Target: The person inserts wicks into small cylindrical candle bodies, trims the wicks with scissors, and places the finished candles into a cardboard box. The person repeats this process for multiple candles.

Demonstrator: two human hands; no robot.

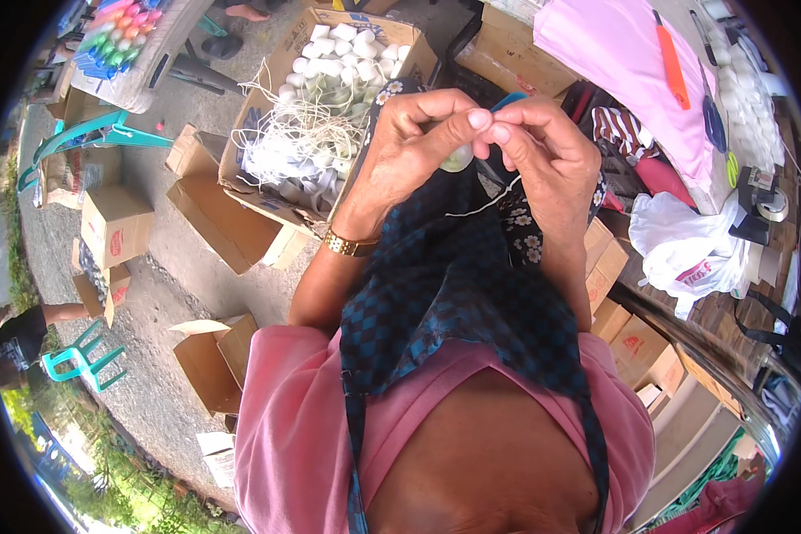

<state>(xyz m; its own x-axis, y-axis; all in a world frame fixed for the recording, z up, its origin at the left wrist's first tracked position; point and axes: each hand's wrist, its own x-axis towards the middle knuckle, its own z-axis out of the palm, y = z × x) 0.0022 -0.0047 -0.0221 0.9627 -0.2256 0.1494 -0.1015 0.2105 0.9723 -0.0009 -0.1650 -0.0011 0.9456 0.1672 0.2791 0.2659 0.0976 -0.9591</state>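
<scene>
In front of my chest, my left hand (418,142) and my right hand (552,156) meet with thumbs and forefingers pinched tip to tip. From under my right hand's curled fingers trails a thin off-white string (485,206), its loose end hanging over my dark checked apron (449,294). What lies between the fingertips is too small to make out. Just below my left fingers shows a pale, rounded, greenish-white object (458,158), partly hidden; I cannot tell whether it is held.
Beyond my left hand stands a cardboard box (231,173) with white rounded pieces (343,53) and tangled strings (303,133). At right are pink cloth (596,53), orange-handled tool (672,67) and white plastic bag (685,236). Cartons (116,227) and a green stool (84,358) stand left.
</scene>
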